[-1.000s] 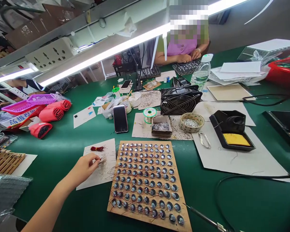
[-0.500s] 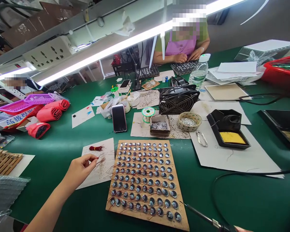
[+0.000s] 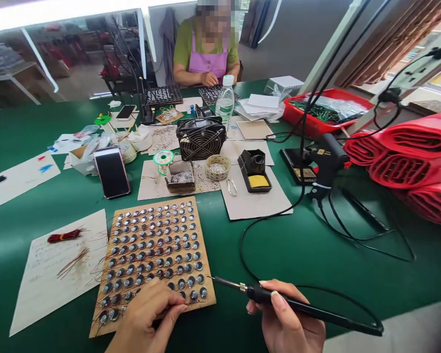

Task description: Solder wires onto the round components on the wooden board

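The left hand [image 3: 150, 314] had its thumb and forefinger pressed together at the tips, at five o'clock on the component board [image 3: 208, 294]; whether a fine wire was pinched between them could not be told. Half a second earlier those fingertips had been over the sheet of paper [image 3: 40, 294] at the board's nine o'clock, by the loose wires [image 3: 73, 262].

The right hand [image 3: 290, 318], barely in view before, now showed fully, its fingers wrapped around the black handle of a soldering iron [image 3: 308, 309]. The iron's tip pointed toward ten o'clock and lay at the board's right edge; contact could not be judged.

The board, set with rows of round, silver-topped components [image 3: 159, 240], now appeared further left, as the whole view had swung rightward. The banded bundle of red wires [image 3: 64, 235] lay between nine and ten o'clock from it, the smartphone [image 3: 112, 171] at eleven, the solder spool [image 3: 164, 159] at twelve, and the stand with yellow sponge [image 3: 256, 171] between one and two. Beyond the stand, the red rolls [image 3: 415, 162] and a black pistol-shaped tool [image 3: 329, 154] had entered the view at two o'clock.
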`<action>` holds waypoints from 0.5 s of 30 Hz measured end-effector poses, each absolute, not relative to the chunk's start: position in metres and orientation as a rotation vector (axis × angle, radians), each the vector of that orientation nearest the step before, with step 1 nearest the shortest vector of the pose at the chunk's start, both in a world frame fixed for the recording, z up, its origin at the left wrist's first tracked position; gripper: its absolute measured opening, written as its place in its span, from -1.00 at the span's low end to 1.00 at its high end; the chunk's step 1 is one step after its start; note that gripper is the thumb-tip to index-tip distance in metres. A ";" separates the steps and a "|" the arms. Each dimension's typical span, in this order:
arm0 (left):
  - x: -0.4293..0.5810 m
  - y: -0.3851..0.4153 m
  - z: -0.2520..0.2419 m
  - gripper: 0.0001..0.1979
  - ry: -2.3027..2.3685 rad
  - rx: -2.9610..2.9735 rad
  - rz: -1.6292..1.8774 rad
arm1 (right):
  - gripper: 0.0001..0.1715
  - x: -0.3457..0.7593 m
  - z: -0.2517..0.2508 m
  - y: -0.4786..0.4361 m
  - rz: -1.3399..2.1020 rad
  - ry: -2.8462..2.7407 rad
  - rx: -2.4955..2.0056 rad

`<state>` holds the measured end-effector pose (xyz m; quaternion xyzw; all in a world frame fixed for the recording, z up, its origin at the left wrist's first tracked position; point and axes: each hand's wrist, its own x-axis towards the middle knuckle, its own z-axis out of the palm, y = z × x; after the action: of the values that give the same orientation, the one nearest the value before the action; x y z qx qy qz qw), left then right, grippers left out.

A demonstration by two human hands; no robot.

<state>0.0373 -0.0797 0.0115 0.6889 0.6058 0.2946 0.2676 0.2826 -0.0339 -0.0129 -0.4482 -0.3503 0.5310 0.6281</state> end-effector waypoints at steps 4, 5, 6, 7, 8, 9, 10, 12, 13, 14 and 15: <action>0.051 -0.086 0.006 -0.89 1.650 1.833 0.833 | -0.88 0.293 -0.015 -0.045 1.249 -0.802 -1.028; 0.051 -0.087 0.005 -0.89 1.653 1.838 0.840 | -0.88 0.295 -0.016 -0.048 1.251 -0.798 -1.034; 0.050 -0.089 0.004 -0.90 1.654 1.857 0.844 | -0.88 0.297 -0.018 -0.050 1.253 -0.794 -1.039; 0.049 -0.091 0.003 -0.91 1.651 1.891 0.849 | -0.88 0.298 -0.019 -0.052 1.251 -0.789 -1.046; 0.047 -0.093 0.002 -0.91 1.649 1.932 0.852 | -0.88 0.299 -0.021 -0.054 1.248 -0.786 -1.051; 0.044 -0.095 0.001 -0.89 1.650 1.974 0.853 | -0.88 0.299 -0.023 -0.054 1.247 -0.785 -1.053; 0.042 -0.097 0.001 -0.87 1.654 2.015 0.848 | -0.88 0.299 -0.024 -0.055 1.248 -0.787 -1.051; 0.037 -0.100 0.000 -0.86 1.691 2.069 0.817 | -0.88 0.299 -0.026 -0.055 1.248 -0.792 -1.038; 0.035 -0.101 0.000 -0.85 1.714 2.080 0.790 | -0.88 0.299 -0.027 -0.054 1.248 -0.792 -1.033; 0.033 -0.102 0.001 -0.85 1.728 2.084 0.756 | -0.88 0.299 -0.027 -0.054 1.252 -0.789 -1.031; 0.032 -0.103 0.003 -0.85 1.742 2.071 0.725 | -0.88 0.298 -0.026 -0.053 1.259 -0.786 -1.030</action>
<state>0.0322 -0.1034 0.0029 0.7286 0.6128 0.2551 0.1691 0.2982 -0.0533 -0.0263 -0.4478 -0.3418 0.5472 0.6191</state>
